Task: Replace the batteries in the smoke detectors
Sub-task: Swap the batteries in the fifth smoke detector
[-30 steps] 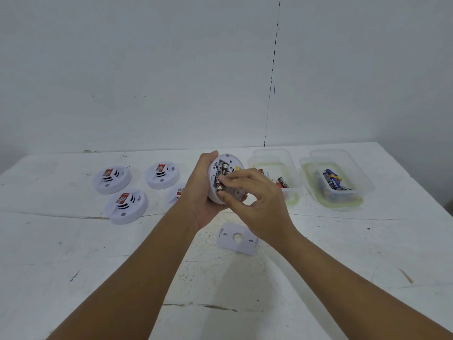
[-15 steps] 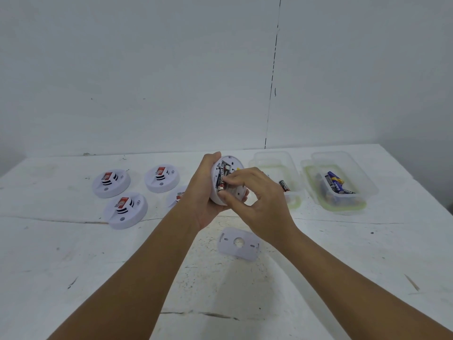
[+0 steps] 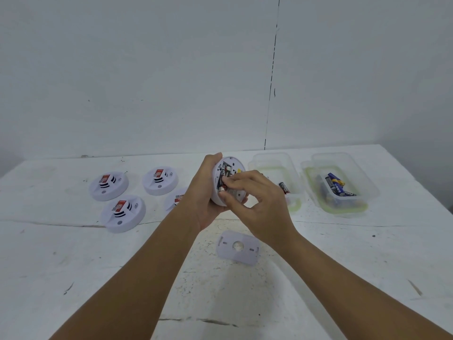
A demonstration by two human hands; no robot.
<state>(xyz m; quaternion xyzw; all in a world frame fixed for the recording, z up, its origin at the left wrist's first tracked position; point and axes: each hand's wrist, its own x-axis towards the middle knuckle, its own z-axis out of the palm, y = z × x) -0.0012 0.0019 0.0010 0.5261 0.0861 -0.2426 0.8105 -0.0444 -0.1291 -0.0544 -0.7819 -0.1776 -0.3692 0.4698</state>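
Note:
My left hand (image 3: 204, 192) grips a round white smoke detector (image 3: 229, 168) above the table, its open back turned toward me. Black-and-red batteries (image 3: 224, 175) sit in its compartment. My right hand (image 3: 259, 204) has its index finger and thumb pinching one of these batteries at its lower end. The detector's white back plate (image 3: 238, 247) lies flat on the table below my hands. Three more white detectors (image 3: 109, 185) (image 3: 160, 180) (image 3: 123, 213) lie face up at the left, and a fourth (image 3: 175, 201) shows partly behind my left wrist.
Two clear plastic tubs stand at the back right: the nearer tub (image 3: 274, 168) holds a black-and-red battery (image 3: 284, 188), the farther tub (image 3: 343, 185) holds several blue batteries (image 3: 334, 185). The white table (image 3: 73, 266) ends at a wall behind.
The hands and detector stay in nearly the same place. My right fingers have shifted slightly on the battery in the compartment.

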